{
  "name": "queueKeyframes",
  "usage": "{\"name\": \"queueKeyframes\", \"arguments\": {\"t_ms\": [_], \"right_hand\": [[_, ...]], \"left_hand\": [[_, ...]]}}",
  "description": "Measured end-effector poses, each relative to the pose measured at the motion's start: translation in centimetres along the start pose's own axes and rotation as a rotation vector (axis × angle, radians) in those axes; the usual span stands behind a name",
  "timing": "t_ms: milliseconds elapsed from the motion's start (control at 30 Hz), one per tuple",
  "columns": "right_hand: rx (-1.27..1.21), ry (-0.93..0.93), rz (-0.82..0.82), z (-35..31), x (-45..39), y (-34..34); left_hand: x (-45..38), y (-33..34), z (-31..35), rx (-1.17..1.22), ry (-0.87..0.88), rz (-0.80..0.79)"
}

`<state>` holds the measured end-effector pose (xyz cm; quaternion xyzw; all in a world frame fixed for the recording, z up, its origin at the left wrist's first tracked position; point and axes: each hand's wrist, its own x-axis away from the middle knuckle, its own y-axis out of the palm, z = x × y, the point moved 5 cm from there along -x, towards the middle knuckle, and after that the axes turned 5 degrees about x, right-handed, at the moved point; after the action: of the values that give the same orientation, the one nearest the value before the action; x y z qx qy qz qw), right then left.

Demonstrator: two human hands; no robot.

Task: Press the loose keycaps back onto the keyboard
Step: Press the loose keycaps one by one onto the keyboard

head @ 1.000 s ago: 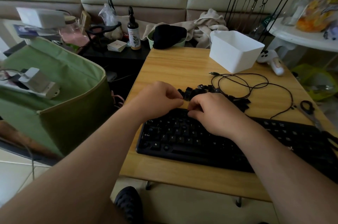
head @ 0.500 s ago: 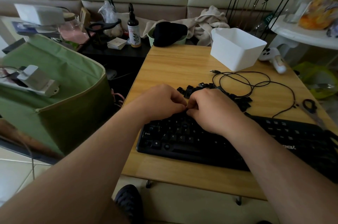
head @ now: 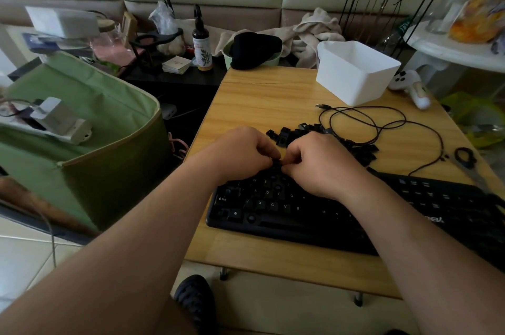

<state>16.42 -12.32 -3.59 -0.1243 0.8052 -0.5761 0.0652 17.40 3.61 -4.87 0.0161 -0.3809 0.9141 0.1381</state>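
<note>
Both hands, left hand point(head: 240, 153) and right hand point(head: 322, 162), pinch one small keycap point(head: 276, 162) over the keyboard point(head: 287, 206); more keycaps point(head: 363, 153) sit at one o'clock.

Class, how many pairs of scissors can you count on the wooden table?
1. The scissors lie near the table's right edge, just behind the keyboard; the blades are partly hidden.
</note>
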Motion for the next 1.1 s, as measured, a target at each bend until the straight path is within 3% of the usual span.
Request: {"name": "queueKeyframes", "arguments": {"t_ms": [167, 300, 533, 700, 767, 833, 967, 1100], "right_hand": [[-0.002, -0.027, 0.006, -0.1, 0.4, 0.0], [-0.108, 0.008, 0.084, 0.6, 0.3, -0.4], [-0.151, 0.023, 0.160, 1.3, 0.3, -0.5], [-0.209, 0.025, 0.224, 2.4, 0.6, -1.4], [-0.273, 0.009, 0.299, 2.8, 0.7, -2.0], [-0.322, -0.059, 0.393, 2.8, 0.7, -2.7], [-0.368, -0.185, 0.576, 2.1, 1.5, -4.1], [-0.392, -0.207, 0.688, 1.9, 2.2, -5.0]], "left_hand": [[-0.5, -0.4, -0.2, 0.032, -0.058, 0.095], [-2.5, -1.1, -0.6, -0.112, -0.100, 0.217], [-5.6, -0.4, -0.2, -0.299, -0.094, 0.209], [-5.1, -1.1, -0.1, -0.272, -0.106, 0.235], [-4.1, -1.4, 0.7, -0.119, -0.080, 0.255], [-2.7, -1.1, 1.7, 0.185, -0.068, 0.238], [-0.9, 1.2, 3.9, 0.882, -0.100, -0.006], [-0.4, 1.6, 4.8, 1.117, -0.109, -0.074]]}}
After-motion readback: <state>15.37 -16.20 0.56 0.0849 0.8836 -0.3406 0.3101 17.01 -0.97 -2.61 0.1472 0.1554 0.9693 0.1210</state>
